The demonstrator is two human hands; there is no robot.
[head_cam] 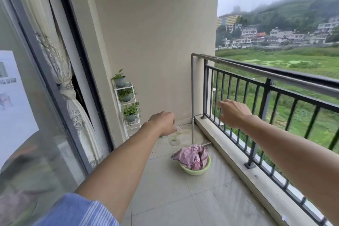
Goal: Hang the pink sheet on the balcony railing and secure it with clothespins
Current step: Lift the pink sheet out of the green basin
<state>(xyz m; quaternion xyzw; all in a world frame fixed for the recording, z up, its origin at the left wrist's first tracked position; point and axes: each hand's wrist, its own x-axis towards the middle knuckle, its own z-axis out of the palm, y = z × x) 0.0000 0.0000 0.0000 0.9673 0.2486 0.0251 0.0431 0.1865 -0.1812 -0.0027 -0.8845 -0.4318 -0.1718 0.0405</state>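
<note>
Both arms reach forward over the balcony floor [165,198]. The left hand [163,123] is curled loosely with the knuckles up; something small and pale shows just below its fingers, but whether the hand is grasping it cannot be told. The right hand [233,113] is released and holds nothing, its fingers spread and pointing toward the black railing [266,101], close to the bars without touching them. A blue striped sleeve [77,211] covers the left upper arm.

The pink sheet [192,156] lies crumpled in a green basin [195,170] on the floor, beyond both hands and near the raised ledge under the railing. It is bunched into a mound with no clear long axis; one corner droops over the basin's left rim. The cloth is pink with a pale checked pattern.

A grey metal pole [192,97] stands upright just behind the basin and joins a rail running along the railing's top edge. The tiled floor between the basin and the person is open. A white plant stand [128,108] with three pots sits in the far corner beside the glass door [45,79].
</note>
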